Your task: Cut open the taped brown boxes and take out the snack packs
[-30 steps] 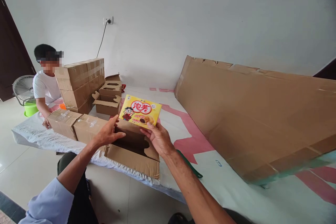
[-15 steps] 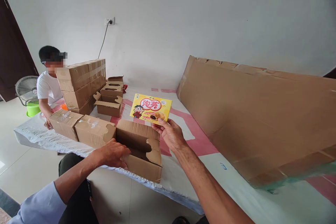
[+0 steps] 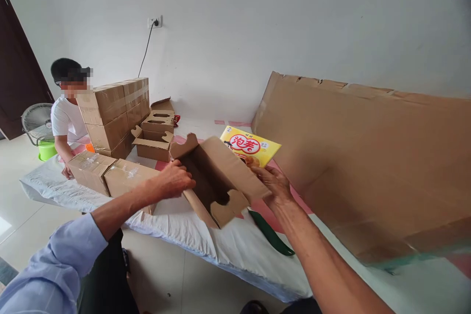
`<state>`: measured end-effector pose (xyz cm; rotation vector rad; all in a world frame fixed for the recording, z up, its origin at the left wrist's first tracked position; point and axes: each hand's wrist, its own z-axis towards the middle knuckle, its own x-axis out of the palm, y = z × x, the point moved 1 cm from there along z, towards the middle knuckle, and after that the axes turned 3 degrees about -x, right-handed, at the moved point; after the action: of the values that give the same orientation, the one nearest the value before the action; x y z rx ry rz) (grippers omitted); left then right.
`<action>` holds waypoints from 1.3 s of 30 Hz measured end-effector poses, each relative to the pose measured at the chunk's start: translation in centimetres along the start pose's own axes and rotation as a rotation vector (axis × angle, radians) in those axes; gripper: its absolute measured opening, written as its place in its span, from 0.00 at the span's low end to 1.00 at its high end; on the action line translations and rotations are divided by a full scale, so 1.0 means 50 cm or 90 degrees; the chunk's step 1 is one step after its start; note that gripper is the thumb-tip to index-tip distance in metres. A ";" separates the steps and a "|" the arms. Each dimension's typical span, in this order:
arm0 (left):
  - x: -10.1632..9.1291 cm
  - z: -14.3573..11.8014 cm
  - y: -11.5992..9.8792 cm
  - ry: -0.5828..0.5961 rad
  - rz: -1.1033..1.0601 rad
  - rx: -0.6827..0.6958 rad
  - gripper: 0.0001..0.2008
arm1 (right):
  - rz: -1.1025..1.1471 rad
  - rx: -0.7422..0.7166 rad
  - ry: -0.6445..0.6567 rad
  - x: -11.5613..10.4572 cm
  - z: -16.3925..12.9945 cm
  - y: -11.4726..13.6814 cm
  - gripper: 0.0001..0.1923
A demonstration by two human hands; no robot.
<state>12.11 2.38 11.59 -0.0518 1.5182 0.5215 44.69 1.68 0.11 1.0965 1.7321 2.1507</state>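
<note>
Both hands were busy: left hand clamped on the tilted carton, right hand gripping the yellow box, probably just behind the carton's mouth.

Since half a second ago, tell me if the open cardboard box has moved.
Yes. The open cardboard box was flat on the white sheet; the left hand has tipped it up, its opening facing left toward the taped boxes.
</note>
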 end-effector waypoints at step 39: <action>0.057 -0.149 0.302 0.265 -0.045 -0.430 0.14 | -0.336 -0.047 0.376 0.417 0.007 -0.399 0.23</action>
<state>-0.29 14.04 12.64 -0.7746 1.6666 0.9922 23.95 19.62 -8.86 -0.0605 1.8476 2.2617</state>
